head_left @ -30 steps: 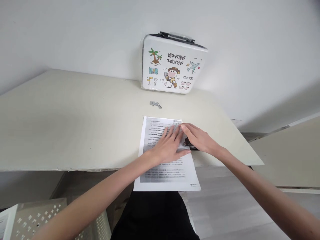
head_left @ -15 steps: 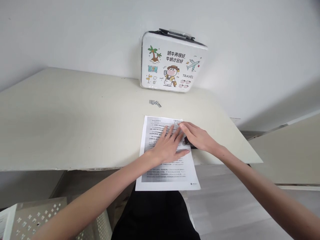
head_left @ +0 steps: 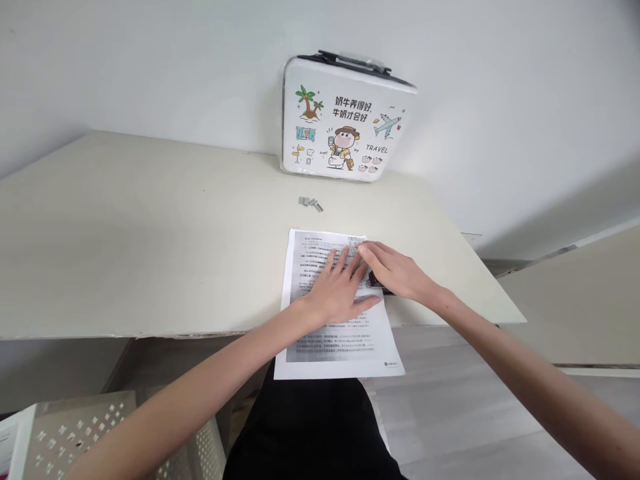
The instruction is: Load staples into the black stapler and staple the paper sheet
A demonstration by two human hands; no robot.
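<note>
My left hand point(head_left: 336, 293) lies flat with spread fingers on the printed paper point(head_left: 310, 267), whose lower part hangs over the table's front edge. My right hand point(head_left: 397, 270) is closed over a dark stapler point(head_left: 374, 280) at the right edge of the paper; most of the stapler is hidden under the palm and fingers. The fingertips of both hands almost meet near the sheet's upper right. Beyond the paper lie several short grey strips of staples point(head_left: 311, 203).
A white case with cartoon prints point(head_left: 347, 120) and a black handle stands at the back of the pale table point(head_left: 150, 253), by the wall. Below the table at the left is a perforated beige basket point(head_left: 83, 427). Another pale surface point(head_left: 590, 300) is at the right.
Both hands keep their places on the paper and the stapler. The view has shifted slightly, and the paper's lower edge appears a little further right.
</note>
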